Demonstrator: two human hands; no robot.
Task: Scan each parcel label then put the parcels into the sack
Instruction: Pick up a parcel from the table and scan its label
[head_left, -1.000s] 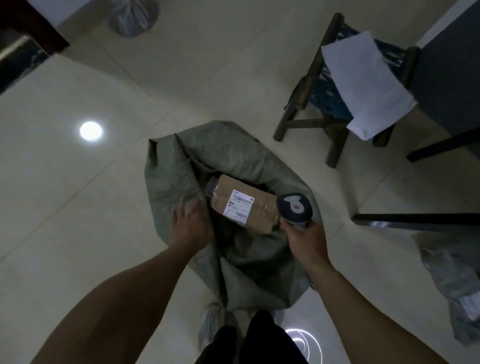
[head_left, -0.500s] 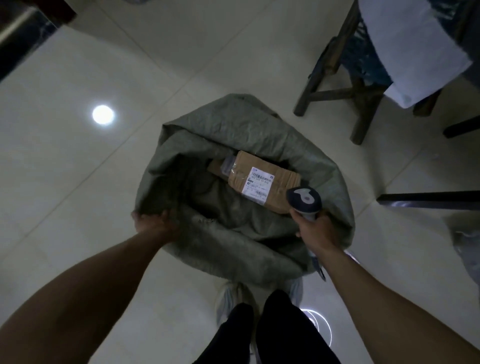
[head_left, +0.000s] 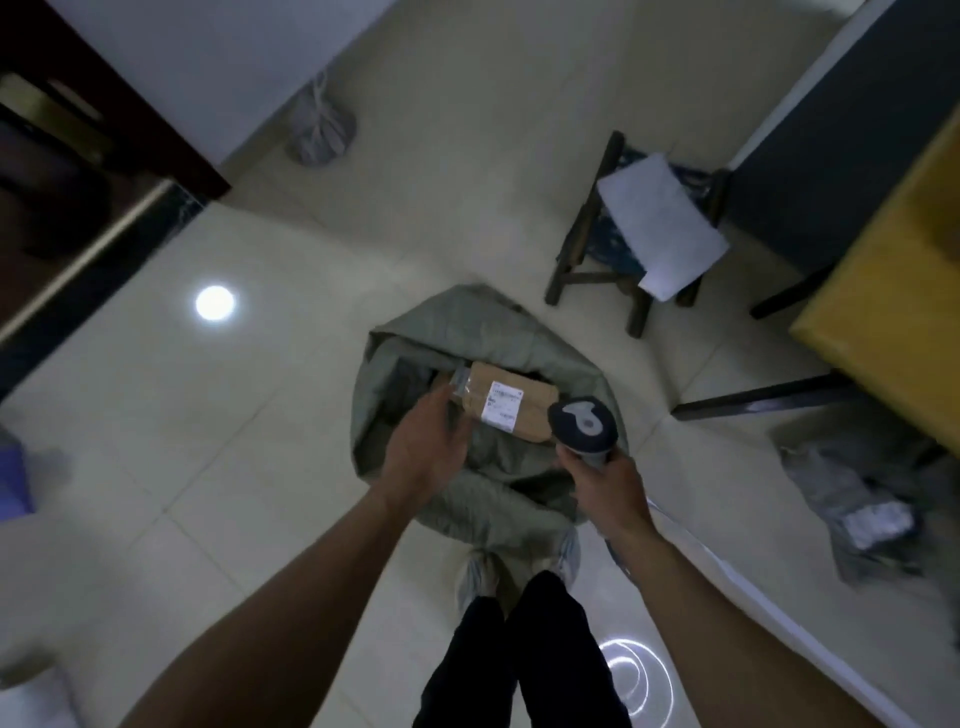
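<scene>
Parcel (head_left: 535, 410): brown box lying inside sack (head_left: 467, 332), toward its far-right side, w/ white label (head_left: 501, 408) face up. Clear wrap on its left end. The sack is grey-green, mouth open, slumped on the tile floor (head_left: 260, 467) right in front of the person's shoes (head_left: 475, 571).

L hand (head_left: 428, 452) is over the sack mouth at the parcel's left end. Fingers loose and spread, gripping nothing. It's blurred, so can't tell whether the tips touch the box.

R hand (head_left: 610, 483) is at the sack's right rim, fingers wrapped round the handle of the scanner (head_left: 582, 426). The scanner head is dark w/ a grey mark on top and sits just beside the parcel's right end in this view.

Further out:
- Wooden stool (head_left: 571, 249) beyond the sack, to the right, w/ a white sheet (head_left: 662, 223) lying over the seat.
- Yellow table (head_left: 883, 291) at the right edge, on dark legs.
- Grey poly bags (head_left: 857, 499) on the floor near the table, one w/ a white label, all blurred.
- Tied grey bag (head_left: 322, 130) against the far wall.
- Round light spot (head_left: 214, 303) on the floor left of the sack.
- Dark door frame (head_left: 104, 156) at upper left.
</scene>
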